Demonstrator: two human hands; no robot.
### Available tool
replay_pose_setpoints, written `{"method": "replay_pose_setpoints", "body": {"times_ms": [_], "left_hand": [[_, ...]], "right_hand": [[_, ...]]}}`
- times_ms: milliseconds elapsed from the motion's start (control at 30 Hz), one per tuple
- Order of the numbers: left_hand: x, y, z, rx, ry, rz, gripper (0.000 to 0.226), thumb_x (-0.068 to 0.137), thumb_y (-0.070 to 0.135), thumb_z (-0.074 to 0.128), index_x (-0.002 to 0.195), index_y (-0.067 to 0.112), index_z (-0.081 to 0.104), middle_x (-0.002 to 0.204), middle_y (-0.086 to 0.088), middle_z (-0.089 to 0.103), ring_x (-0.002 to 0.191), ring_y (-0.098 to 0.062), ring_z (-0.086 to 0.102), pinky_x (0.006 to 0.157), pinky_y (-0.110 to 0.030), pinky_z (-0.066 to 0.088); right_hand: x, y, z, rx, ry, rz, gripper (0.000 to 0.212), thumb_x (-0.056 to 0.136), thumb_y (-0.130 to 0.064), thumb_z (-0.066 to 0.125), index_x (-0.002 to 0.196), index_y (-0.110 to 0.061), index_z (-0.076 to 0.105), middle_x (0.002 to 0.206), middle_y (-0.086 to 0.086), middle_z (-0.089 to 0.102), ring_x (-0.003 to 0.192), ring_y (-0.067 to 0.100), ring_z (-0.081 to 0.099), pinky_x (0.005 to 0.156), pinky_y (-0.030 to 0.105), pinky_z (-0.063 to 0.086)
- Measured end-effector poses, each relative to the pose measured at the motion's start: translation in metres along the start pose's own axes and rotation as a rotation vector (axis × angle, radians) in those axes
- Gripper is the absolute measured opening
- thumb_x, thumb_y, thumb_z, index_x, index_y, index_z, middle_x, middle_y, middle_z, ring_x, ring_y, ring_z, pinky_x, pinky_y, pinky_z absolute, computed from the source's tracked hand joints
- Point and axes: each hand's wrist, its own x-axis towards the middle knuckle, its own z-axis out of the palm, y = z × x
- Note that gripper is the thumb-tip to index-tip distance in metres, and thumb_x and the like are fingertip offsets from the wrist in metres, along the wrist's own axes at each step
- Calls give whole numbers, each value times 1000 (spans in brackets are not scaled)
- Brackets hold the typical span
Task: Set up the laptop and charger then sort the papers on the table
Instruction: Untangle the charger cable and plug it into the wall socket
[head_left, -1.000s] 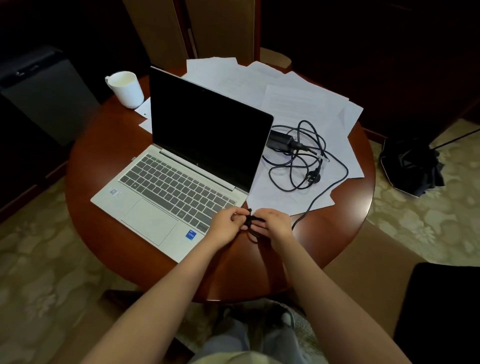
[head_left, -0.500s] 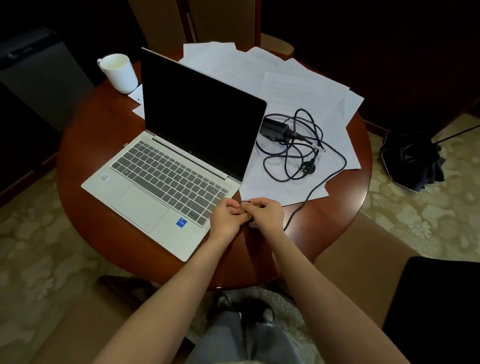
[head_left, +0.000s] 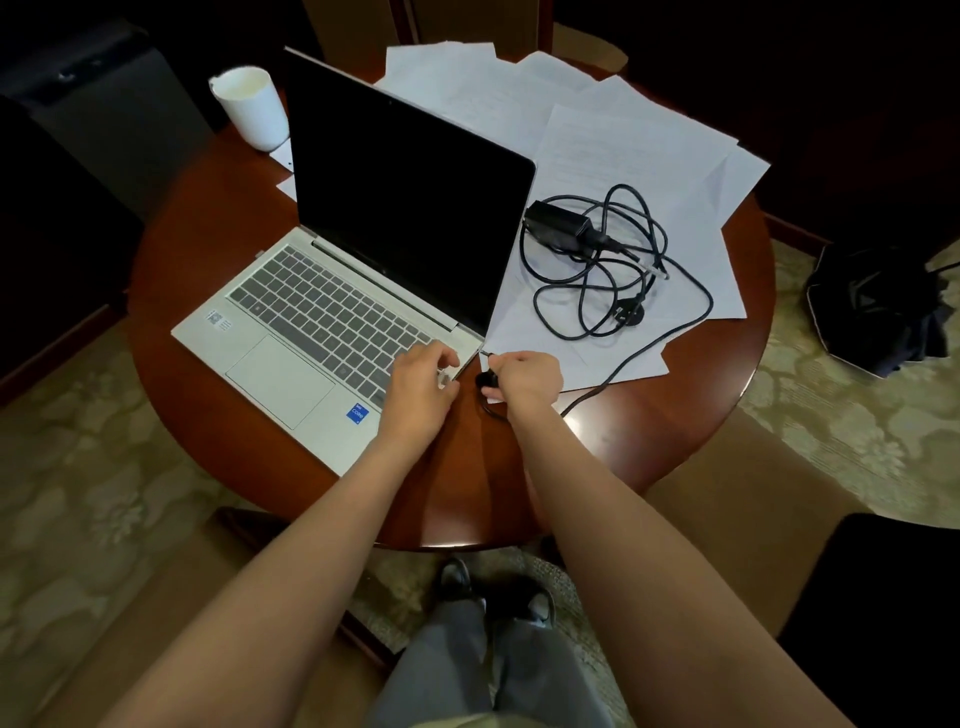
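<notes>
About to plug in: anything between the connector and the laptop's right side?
Nothing visible. The right hand holds the connector just right of the laptop; the left hand rests on its corner, beside the gap.

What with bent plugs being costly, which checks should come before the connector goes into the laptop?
1. Right hand pinches metal-tipped black connector: ok.
2. Left hand rests on open silver laptop, near corner: ok.
3. Connector's alignment with the laptop's edge: cannot tell; that side faces away.
4. Black charger cable untangled: not ok, looped over white paper sheets.
5. Black wall plug connected: not ok, lies loose on the sheets.
</notes>
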Motion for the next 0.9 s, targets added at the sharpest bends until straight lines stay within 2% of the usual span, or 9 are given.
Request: {"method": "replay_pose_setpoints", "body": {"times_ms": [67,167,267,367,433,533,633,733,900], "left_hand": [[1,-5,-2,30,7,1,19,83,5,63,101,11,60,106,-2,58,99,-16,48,78,-24,39],[1,-9,-5,67,-6,-2,20,84,11,64,104,13,60,109,-2,56,102,-16,46,78,-22,36],[1,-13,-5,156,-32,12,30,85,19,63,114,17,56,126,-3,50,120,-21,40,95,-29,35],[3,-19,-5,283,-65,57,49,89,29,58,135,22,43,145,-5,35,135,-23,28,110,-37,25],[5,-24,-5,368,-117,73,57,92,35,52,144,26,31,154,-5,22,142,-26,17,115,-41,16],[8,-27,-2,428,-185,101,56,96,38,44,147,33,22,158,-4,11,145,-26,8,117,-41,8],[11,-27,2,447,-211,126,53,98,39,38,148,35,20,158,-4,8,146,-26,5,117,-41,5],[12,-28,5,460,-203,125,52,98,40,36,148,36,19,159,-3,8,146,-25,3,117,-41,3],[12,-28,7,465,-177,135,50,99,41,32,147,37,21,159,-3,9,146,-26,4,117,-41,4]], "right_hand": [[-2,0,3,-22,12,-34,9,89,-13,62,90,-7,69,80,5,64,48,16,59,38,11,42],[-2,1,4,-16,42,-49,12,88,-13,63,92,-4,70,79,6,63,70,27,71,29,10,37],[-2,1,6,-16,62,-41,9,89,-10,61,83,-8,68,80,7,65,73,27,72,32,11,40],[0,1,8,-3,87,-31,20,89,-7,60,69,-11,61,78,7,64,72,29,72,34,13,43],[2,0,8,-15,95,-22,22,88,-6,61,67,-11,60,79,9,65,75,29,71,46,18,52],[7,2,10,-45,116,-41,20,87,-5,61,68,-10,63,88,15,69,81,31,70,72,36,60],[9,4,11,-63,129,-61,29,86,-4,62,59,-13,59,80,13,67,82,31,70,76,39,59],[8,3,11,-50,118,-57,30,86,-5,63,58,-15,58,73,7,62,79,29,70,73,33,59],[4,0,12,-20,94,-43,17,86,-6,64,70,-12,62,77,7,62,69,25,66,47,16,50]]}}
